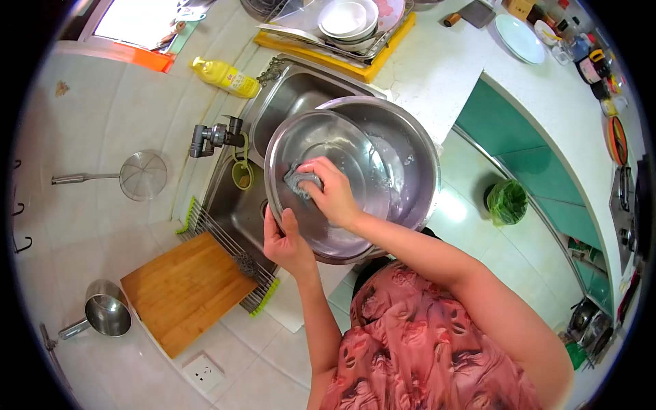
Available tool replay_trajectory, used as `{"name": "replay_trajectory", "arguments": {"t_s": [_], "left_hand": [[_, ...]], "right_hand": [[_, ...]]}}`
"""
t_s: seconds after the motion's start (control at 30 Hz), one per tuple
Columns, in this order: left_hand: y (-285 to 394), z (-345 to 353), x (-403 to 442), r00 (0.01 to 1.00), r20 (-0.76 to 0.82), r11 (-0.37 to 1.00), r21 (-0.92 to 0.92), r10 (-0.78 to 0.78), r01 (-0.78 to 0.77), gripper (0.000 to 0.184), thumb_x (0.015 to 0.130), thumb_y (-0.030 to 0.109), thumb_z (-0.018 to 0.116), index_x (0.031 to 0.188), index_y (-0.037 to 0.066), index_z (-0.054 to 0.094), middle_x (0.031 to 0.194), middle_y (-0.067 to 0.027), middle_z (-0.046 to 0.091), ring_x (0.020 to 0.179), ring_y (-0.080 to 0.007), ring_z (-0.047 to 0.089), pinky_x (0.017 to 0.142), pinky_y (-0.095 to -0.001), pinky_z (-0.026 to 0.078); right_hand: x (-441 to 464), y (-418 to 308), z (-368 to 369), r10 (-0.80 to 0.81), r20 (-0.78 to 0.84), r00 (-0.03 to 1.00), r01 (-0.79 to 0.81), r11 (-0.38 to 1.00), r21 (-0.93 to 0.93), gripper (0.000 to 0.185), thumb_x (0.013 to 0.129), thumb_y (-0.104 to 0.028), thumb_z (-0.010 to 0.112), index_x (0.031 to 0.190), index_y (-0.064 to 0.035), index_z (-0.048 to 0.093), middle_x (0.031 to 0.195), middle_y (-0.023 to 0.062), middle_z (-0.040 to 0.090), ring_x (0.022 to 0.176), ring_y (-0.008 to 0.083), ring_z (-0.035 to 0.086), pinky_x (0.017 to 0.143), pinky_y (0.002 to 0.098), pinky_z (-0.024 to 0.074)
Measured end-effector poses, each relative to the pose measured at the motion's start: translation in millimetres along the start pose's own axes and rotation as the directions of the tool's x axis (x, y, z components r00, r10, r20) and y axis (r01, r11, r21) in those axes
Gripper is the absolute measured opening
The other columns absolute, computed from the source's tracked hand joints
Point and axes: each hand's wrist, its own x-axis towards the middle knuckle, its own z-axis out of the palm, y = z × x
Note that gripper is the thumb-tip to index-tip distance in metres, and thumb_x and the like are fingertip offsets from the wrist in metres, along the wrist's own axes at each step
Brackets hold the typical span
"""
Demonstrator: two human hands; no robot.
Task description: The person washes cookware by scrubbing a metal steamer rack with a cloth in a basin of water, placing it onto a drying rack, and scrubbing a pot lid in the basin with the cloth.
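My left hand grips the near-left rim of a stainless steel basin, thumb over the edge. The basin is tilted. Inside it, against the left wall, my right hand is closed around a crumpled grey scouring pad. A larger metal basin sits beneath and behind the tilted one, with water and some suds showing on its right side. Both basins partly cover the double sink.
A faucet and a yellow detergent bottle stand left of the sink. Across its near end lies a roll-up rack, bearing a cutting board and a steel scrubber. Stacked bowls stand behind. A green-lined bin is on the floor.
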Motion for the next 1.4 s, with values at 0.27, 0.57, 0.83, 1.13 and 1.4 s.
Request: {"name": "replay_trajectory", "arguments": {"t_s": [0.27, 0.57, 0.83, 1.13, 1.4], "left_hand": [[-4.6, -18.2, 7.0, 0.997, -0.072, 1.0, 0.019, 0.008, -0.006, 0.036, 0.099, 0.023, 0.065, 0.121, -0.006, 0.064, 0.101, -0.0041, 0.069, 0.088, -0.0094, 0.061, 0.081, -0.0231, 0.048], [-18.3, -22.5, 14.4, 0.998, -0.054, 0.999, -0.036, -0.012, 0.01, 0.041, 0.102, 0.027, 0.061, 0.125, -0.007, 0.062, 0.107, -0.0062, 0.07, 0.093, -0.0101, 0.062, 0.084, -0.0236, 0.049], [-14.8, -9.1, 10.0, 1.0, -0.01, 0.997, -0.078, -0.002, 0.002, 0.047, 0.102, 0.026, 0.06, 0.137, -0.005, 0.055, 0.121, -0.0081, 0.068, 0.101, -0.0113, 0.062, 0.089, -0.0245, 0.048], [-31.0, -18.7, 21.1, 0.995, -0.007, 0.995, 0.011, 0.096, -0.096, 0.047, 0.103, 0.031, 0.057, 0.132, -0.006, 0.059, 0.108, -0.0056, 0.072, 0.091, -0.0096, 0.063, 0.079, -0.0238, 0.049], [-54.0, -32.2, 26.8, 0.996, -0.038, 0.997, -0.008, 0.08, -0.081, 0.046, 0.102, 0.034, 0.059, 0.122, -0.007, 0.065, 0.097, -0.0047, 0.073, 0.084, -0.0088, 0.062, 0.076, -0.0235, 0.049]], "right_hand": [[19.4, 100.8, -86.4, 0.121, 0.088, 0.989, -0.047, 0.812, -0.582, 0.03, 0.078, 0.004, 0.064, 0.106, -0.0029, 0.063, 0.114, 0.0159, 0.058, 0.11, 0.0396, 0.055, 0.091, 0.047, 0.0476], [2.3, 124.7, -98.3, 0.417, -0.003, 0.909, -0.37, 0.804, -0.465, 0.042, 0.076, 0.0, 0.07, 0.117, -0.0055, 0.064, 0.118, 0.0176, 0.061, 0.111, 0.0365, 0.058, 0.096, 0.0428, 0.0481], [45.8, 101.9, -1.4, 0.15, -0.342, 0.927, -0.25, 0.931, -0.268, 0.035, 0.077, -0.007, 0.076, 0.11, 0.0006, 0.068, 0.116, 0.0174, 0.064, 0.107, 0.0359, 0.062, 0.094, 0.0402, 0.0493], [3.2, 1.3, 19.3, -0.169, 0.273, 0.947, 0.141, 0.983, 0.121, 0.036, 0.065, 0.014, 0.065, 0.093, -0.0083, 0.073, 0.111, 0.0108, 0.069, 0.11, 0.0323, 0.064, 0.095, 0.0394, 0.0489], [-46.2, 51.4, -80.1, -0.073, 0.728, 0.682, 0.285, 0.943, -0.173, 0.035, 0.063, 0.015, 0.061, 0.09, -0.0067, 0.068, 0.104, 0.0094, 0.064, 0.108, 0.033, 0.06, 0.095, 0.0384, 0.0502]]}}
